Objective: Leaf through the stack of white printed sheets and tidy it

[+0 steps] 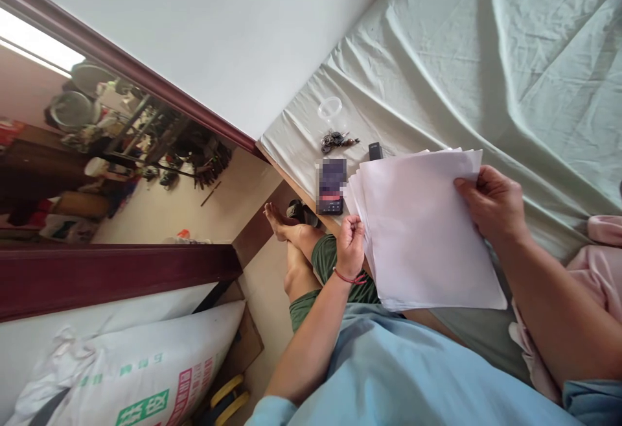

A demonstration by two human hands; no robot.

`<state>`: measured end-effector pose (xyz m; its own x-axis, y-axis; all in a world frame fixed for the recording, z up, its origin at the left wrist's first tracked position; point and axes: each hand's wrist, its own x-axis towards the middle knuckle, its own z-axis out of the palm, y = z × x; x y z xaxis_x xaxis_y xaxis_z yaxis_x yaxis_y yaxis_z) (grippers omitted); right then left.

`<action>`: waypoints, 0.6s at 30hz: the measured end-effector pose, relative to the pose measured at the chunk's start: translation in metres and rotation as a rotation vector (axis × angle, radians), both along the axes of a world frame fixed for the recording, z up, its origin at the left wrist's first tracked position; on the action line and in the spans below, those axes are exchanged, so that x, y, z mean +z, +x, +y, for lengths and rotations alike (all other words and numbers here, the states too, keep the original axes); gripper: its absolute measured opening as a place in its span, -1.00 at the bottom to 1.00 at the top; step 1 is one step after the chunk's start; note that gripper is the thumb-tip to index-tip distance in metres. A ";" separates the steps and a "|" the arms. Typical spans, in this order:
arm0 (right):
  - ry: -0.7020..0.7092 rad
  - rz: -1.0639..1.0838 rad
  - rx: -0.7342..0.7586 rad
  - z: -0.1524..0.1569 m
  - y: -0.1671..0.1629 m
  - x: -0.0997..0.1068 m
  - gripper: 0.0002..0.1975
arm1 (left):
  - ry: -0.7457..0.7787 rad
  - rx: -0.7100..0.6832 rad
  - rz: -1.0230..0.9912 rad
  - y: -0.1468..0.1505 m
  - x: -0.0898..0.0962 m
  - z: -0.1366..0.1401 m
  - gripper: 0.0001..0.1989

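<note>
Several loose white sheets of paper [430, 235], gathered in one stack, are held up in front of a seated person's blue shirt [413, 374], above the lap and the edge of a bed [437, 89] spread with a pale green cloth. The work looks partway along: the sheets are picked up and together, but their left edges are fanned in uneven steps and a few corners poke out at the top, so squaring them up appears undone. The top sheet's face looks blank; how many lie beneath cannot be counted.

The right hand [498, 202] grips the stack near its upper right corner, thumb flat on top and the other fingers bent behind, clamped on the paper. The left hand [350, 244], with a red cord [348, 277] at its wrist, is at the fanned left edge, its fingers curled closed; whether a sheet is pinched between them cannot be told.

Just beyond the paper, on the bed, are a phone [335, 183], a small black object [375, 151] and a bunch of keys [337, 142].
</note>
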<state>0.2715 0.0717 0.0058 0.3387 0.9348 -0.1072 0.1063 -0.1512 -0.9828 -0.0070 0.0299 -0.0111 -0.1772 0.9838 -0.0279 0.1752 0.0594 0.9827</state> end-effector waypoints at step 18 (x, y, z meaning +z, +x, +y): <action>0.037 0.087 0.070 0.001 -0.003 0.000 -0.80 | -0.016 -0.043 0.115 0.003 0.005 -0.003 -0.55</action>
